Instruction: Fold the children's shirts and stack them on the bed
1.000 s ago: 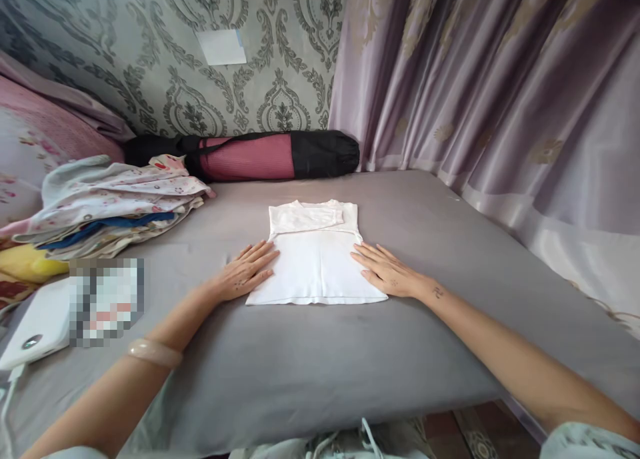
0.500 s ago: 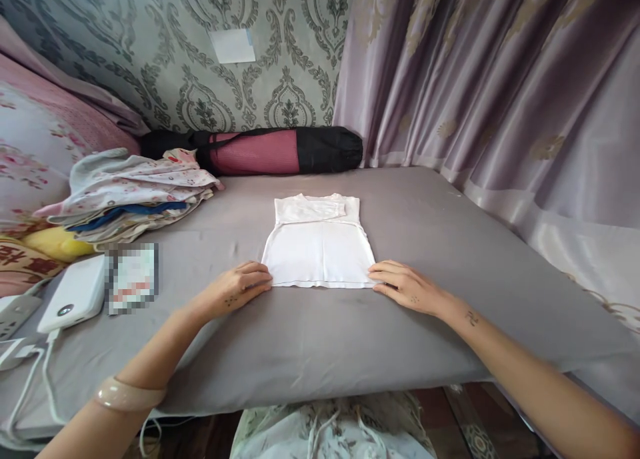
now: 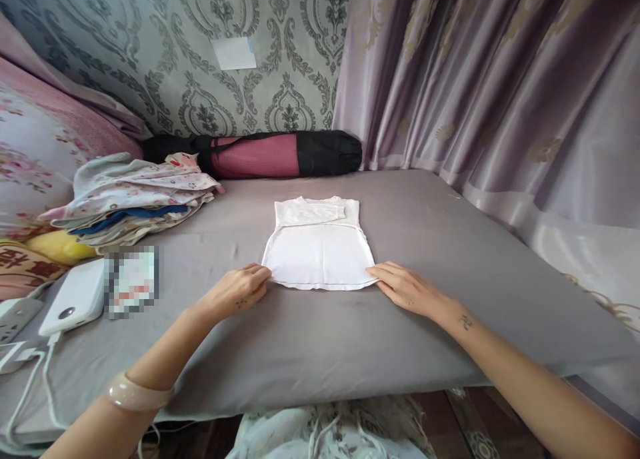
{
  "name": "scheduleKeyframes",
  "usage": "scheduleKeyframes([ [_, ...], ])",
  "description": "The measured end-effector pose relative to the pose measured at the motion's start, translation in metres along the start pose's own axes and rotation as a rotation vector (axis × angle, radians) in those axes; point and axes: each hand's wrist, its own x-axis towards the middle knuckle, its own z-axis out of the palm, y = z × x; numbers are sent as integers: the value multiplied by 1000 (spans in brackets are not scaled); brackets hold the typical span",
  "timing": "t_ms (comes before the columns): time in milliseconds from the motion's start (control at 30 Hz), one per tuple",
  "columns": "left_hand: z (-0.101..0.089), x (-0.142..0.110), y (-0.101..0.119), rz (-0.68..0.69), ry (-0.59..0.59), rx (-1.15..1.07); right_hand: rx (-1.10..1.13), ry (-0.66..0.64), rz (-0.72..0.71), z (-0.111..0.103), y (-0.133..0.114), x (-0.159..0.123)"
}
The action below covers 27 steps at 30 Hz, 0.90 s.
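A small white long-sleeved shirt point(image 3: 320, 256) lies flat on the grey bed sheet point(image 3: 320, 339), collar away from me and hem towards me. Its sleeves are folded across the upper part. At the hem's left corner my left hand point(image 3: 245, 287) is closed, pinching the fabric between thumb and fingers. My right hand point(image 3: 403, 284) grips the right corner of the hem in the same way. The fabric's edges under my fingertips are partly hidden.
A pile of folded clothes point(image 3: 140, 199) lies at the left, with a white power bank point(image 3: 75, 296) and cables nearer me. Beside it is a blurred-out packet point(image 3: 134, 282). A black and pink rolled bag point(image 3: 255, 154) lies along the wall; a curtain point(image 3: 450, 79) hangs at right.
Both hands have slid from the shirt's sides down to its hem corners. The fingers, flat and spread before, have closed on the fabric. The view has shifted slightly.
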Motion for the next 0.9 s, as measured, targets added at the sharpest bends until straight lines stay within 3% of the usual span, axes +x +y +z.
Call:
scheduleKeyframes([
  [100, 3, 5, 2, -95, -20, 49, 51, 11, 50, 2, 2, 5],
  [300, 7, 5, -6, 43, -1, -68, 186, 57, 172, 3, 5, 9],
  [467, 9, -3, -17, 47, 17, -174, 234, 7, 179, -8, 4, 7],
  [667, -12, -8, -15, 4, 15, -192, 195, 44, 175, -27, -1, 5],
  [900, -38, -27, 14, 73, -24, -189, 163, -16, 119, -42, -20, -21],
])
